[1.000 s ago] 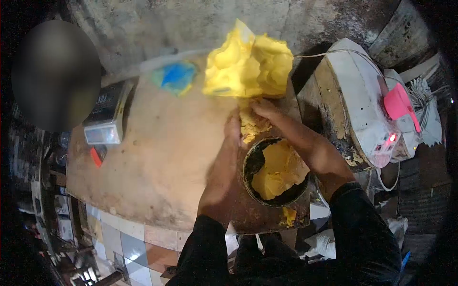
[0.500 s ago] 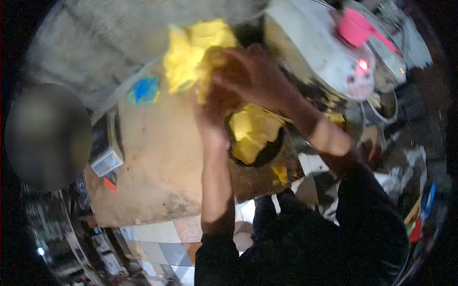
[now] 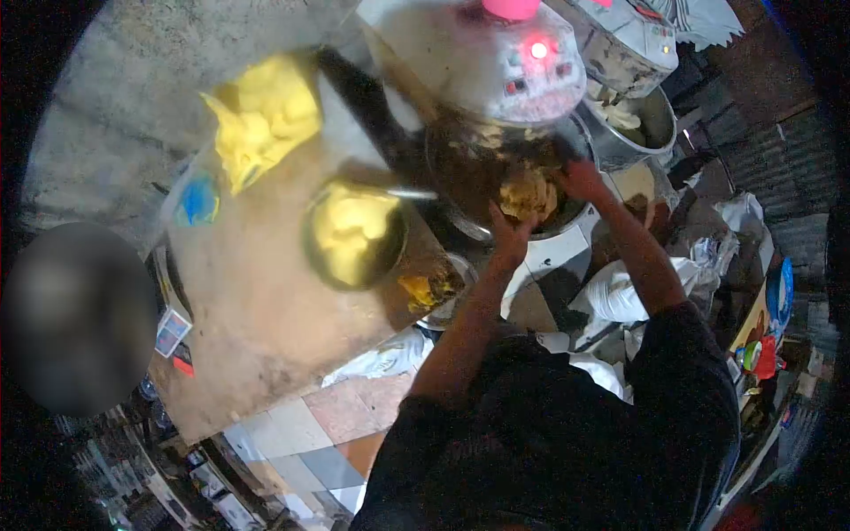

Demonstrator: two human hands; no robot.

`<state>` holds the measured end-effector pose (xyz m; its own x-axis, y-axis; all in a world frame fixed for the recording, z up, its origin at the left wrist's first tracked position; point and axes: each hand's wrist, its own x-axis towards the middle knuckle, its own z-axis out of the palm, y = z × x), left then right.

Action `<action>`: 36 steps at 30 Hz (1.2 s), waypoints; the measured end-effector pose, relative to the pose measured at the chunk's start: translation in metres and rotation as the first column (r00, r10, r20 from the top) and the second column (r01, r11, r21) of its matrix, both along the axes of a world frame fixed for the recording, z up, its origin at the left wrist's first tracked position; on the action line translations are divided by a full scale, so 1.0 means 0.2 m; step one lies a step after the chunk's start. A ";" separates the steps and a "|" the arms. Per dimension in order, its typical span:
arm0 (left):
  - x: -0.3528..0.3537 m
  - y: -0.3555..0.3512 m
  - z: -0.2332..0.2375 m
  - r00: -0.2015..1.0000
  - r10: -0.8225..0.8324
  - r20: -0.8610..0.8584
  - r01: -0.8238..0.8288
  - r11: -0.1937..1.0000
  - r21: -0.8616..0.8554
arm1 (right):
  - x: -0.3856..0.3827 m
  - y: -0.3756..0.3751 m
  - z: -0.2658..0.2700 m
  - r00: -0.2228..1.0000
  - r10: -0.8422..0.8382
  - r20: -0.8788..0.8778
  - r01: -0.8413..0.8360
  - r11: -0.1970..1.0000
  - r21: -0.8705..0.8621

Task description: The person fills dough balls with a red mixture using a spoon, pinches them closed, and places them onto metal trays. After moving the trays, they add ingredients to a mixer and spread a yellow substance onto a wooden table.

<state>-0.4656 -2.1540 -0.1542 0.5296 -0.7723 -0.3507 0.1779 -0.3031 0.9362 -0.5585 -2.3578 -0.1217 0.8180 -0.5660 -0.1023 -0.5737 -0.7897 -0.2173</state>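
Yellowish lump (image 3: 529, 194) lies between left fingers (image 3: 498, 215) and right fingers (image 3: 570, 176).

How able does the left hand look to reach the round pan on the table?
Probably yes: nothing tall seems to block the pan, but the left hand must leave the lump and clear the bowl's rim.

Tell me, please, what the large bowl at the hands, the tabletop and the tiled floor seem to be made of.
The large bowl looks like metal, probably steel: its rim shines silvery. The tabletop looks like wood, matte and worn, being brown and stained, though a coating is possible. The tiled floor seems ceramic, smooth, with straight joints between coloured squares.
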 end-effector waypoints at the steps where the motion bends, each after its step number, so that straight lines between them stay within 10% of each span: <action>1: -0.01 0.04 -0.32 0.973 -0.207 -0.103 0.212 0.976 0.041 | -0.08 0.03 -0.07 0.994 -0.047 -0.094 0.015 0.949 -0.314; 5: 0.15 0.75 0.27 0.828 -0.559 0.046 0.560 0.825 -0.077 | -0.13 0.11 -0.24 0.991 0.004 -0.137 0.032 0.964 0.265; 8: 0.26 1.29 0.26 0.848 -0.440 -0.296 0.499 0.851 0.164 | 0.12 0.48 -0.02 0.884 -0.171 0.435 0.003 0.932 0.362; 12: 0.26 2.00 0.10 0.917 0.009 -0.398 0.109 0.956 0.273 | 0.72 1.19 0.58 0.719 0.211 0.662 -0.492 0.827 0.271; 15: 0.06 2.55 -0.27 0.907 0.400 -0.131 -0.313 0.849 0.427 | 1.23 1.63 0.65 0.425 0.239 0.873 -0.755 0.626 0.196; 17: -0.22 3.05 -0.82 0.867 0.399 0.299 -0.494 0.601 0.629 | 1.63 1.81 0.59 0.659 0.452 0.601 -0.674 0.709 0.207; 18: -0.48 3.43 -1.32 0.750 0.219 0.624 -0.542 0.743 0.392 | 1.85 1.86 0.49 0.585 0.505 0.635 -0.670 0.742 0.028; 19: -0.67 3.46 -1.16 0.721 -0.106 0.685 -0.475 0.644 0.600 | 2.07 1.87 0.40 0.691 0.533 0.488 -0.651 0.752 0.101; 22: -1.26 3.57 -1.08 0.843 0.366 0.394 -0.530 0.441 0.724 | 2.59 1.75 0.01 0.909 0.415 -0.023 -0.405 0.897 0.180; 25: -1.39 3.53 -1.01 0.606 0.794 0.032 -0.553 0.392 0.735 | 2.68 1.58 -0.10 0.943 0.305 -0.134 -0.289 0.948 0.131; 36: -0.96 3.73 -1.00 0.544 0.826 -0.144 -0.596 0.502 0.627 | 2.49 1.99 -0.52 0.975 0.208 0.077 -0.201 0.975 -0.092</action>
